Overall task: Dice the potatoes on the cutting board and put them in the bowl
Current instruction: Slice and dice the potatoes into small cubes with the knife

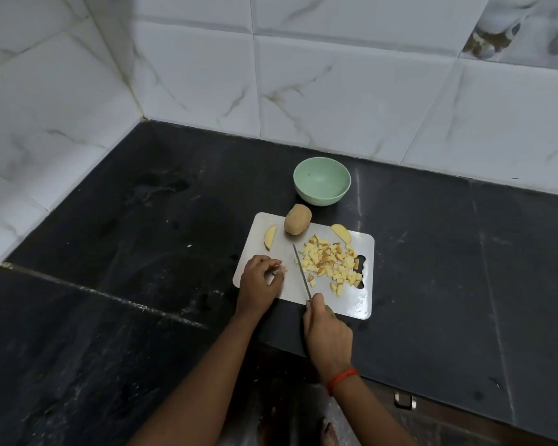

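A pale cutting board (361, 304) lies on the dark counter. On its right half sits a heap of diced potato (331, 262). A whole unpeeled potato (297, 219) stands at the board's far edge, with a wedge (270, 236) to its left and another wedge (341, 232) to its right. My right hand (327, 333) grips a knife (302, 271) whose blade points away from me, just left of the dice. My left hand (260, 281) rests on the board's near left corner, fingers curled; a small pale bit shows at the fingertips. A green bowl (321, 181) stands empty beyond the board.
The black stone counter (126, 252) runs into a corner of white marbled tile walls (190, 69). Its front edge drops off just below my right hand, where a cabinet with a metal handle (405, 400) shows. Feet are visible on the floor below.
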